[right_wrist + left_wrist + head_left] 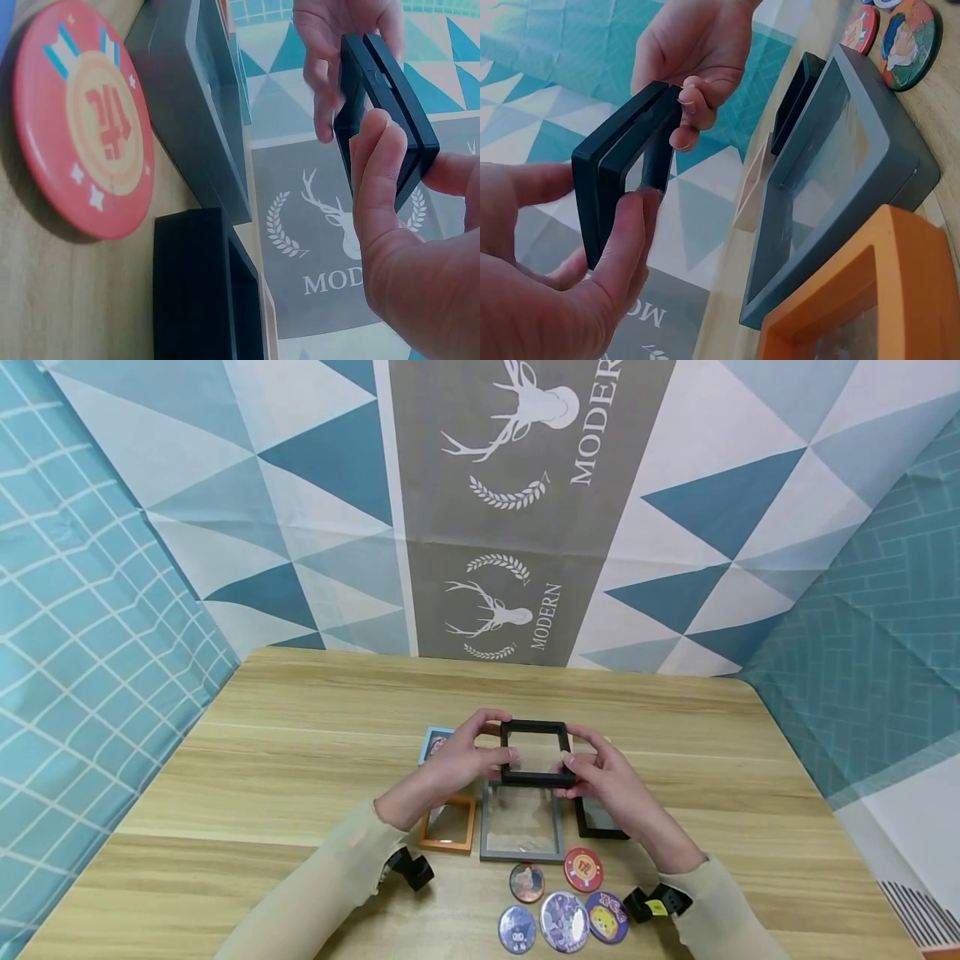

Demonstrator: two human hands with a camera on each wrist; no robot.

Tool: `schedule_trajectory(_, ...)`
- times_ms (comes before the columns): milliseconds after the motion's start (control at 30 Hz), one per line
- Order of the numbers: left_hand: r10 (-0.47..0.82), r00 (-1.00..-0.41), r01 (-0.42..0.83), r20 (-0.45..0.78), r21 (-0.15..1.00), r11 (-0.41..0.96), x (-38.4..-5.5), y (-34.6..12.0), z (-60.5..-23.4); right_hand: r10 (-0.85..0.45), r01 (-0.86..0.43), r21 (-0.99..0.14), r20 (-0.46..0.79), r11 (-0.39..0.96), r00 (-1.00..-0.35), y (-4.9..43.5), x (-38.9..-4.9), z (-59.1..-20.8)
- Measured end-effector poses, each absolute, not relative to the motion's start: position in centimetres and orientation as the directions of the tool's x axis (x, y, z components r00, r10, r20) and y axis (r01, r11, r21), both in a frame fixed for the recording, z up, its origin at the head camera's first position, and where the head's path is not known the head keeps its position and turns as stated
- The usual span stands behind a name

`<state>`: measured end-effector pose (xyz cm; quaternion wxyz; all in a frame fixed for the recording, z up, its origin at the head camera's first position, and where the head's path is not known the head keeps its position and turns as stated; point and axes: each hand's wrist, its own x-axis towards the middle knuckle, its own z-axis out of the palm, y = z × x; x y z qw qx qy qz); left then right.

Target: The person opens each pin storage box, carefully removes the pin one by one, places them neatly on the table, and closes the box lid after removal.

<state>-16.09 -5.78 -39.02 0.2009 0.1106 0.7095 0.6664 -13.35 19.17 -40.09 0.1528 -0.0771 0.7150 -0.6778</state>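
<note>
Both hands hold a square black display frame (536,780) with a clear centre, up above the table. On its left side, my left hand (468,756) pinches it between thumb and fingers. The right hand (611,777) grips the opposite side, its thumb on the near face. Seen edge-on in the left wrist view, the black frame (604,161) has two halves with a narrow gap between them. That same gap shows along the black frame (394,94) in the right wrist view. Directly below lies a larger grey frame (483,839).
An orange frame (446,847) and a partly hidden blue frame (426,745) lie to the left. Another black frame (602,834) and a pale frame (751,196) are at the right. Several round badges, including a red badge (583,870) and a purple badge (564,922), lie nearer on the wooden table (315,752).
</note>
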Motion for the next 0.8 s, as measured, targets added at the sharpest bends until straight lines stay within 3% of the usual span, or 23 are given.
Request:
schedule_trajectory(467,0.442,-0.888,-0.109,-0.131,0.991,0.074,-16.3,-6.0,-39.3,-0.301,0.085,-0.991,-0.114,0.105,-0.947,19.1,-13.7,-40.6)
schedule_trajectory(633,0.454,-0.882,-0.043,-0.124,0.982,0.185,-17.0,-6.8,-39.5,-0.245,0.059,-0.984,-0.099,0.166,-0.965,19.2,-13.9,-40.8)
schedule_trajectory(800,0.499,-0.862,0.138,-0.087,0.908,0.396,-18.1,-8.6,-39.4,-0.182,0.025,-0.964,-0.075,0.264,-0.981,19.4,-14.0,-40.7)
